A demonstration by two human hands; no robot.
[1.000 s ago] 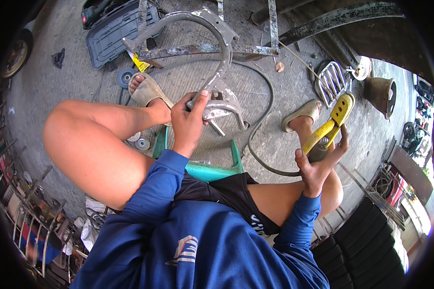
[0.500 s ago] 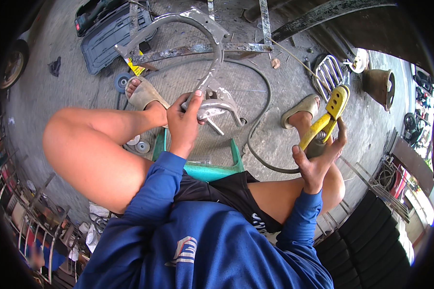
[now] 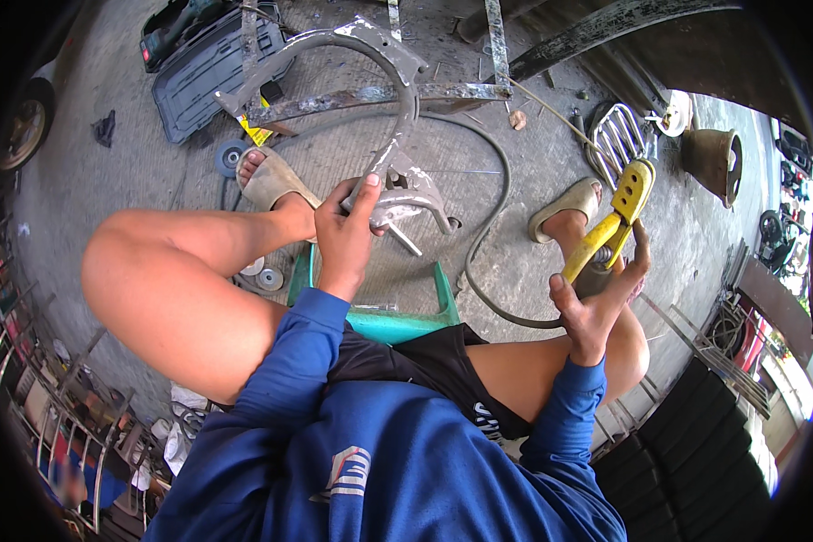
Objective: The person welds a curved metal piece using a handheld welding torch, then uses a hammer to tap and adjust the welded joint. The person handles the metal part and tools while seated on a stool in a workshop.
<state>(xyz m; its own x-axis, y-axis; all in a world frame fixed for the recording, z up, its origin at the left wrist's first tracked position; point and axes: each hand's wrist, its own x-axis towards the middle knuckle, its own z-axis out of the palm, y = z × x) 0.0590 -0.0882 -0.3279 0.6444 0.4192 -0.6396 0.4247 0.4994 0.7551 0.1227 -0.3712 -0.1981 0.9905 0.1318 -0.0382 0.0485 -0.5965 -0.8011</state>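
Note:
My left hand is closed around the lower end of a curved grey metal bracket. The bracket arches up and over to the left, with scuffed bare patches and a plate with a hole near my fingers. A short light rod sticks out beneath it. My right hand grips a yellow welding electrode holder with the thumb along one side and a finger along the other. Its holed head points up and away, and a spring shows between its handles. The lower end is hidden in my palm.
Between my legs is a teal plastic stool. A dark cable loops across the concrete. Beyond are a rusty metal frame, a tool case, grinding discs, a chromed rack and a brown pot.
Almost nothing differs. The view has shifted very slightly, while both hands keep their holds on the bracket and the electrode holder.

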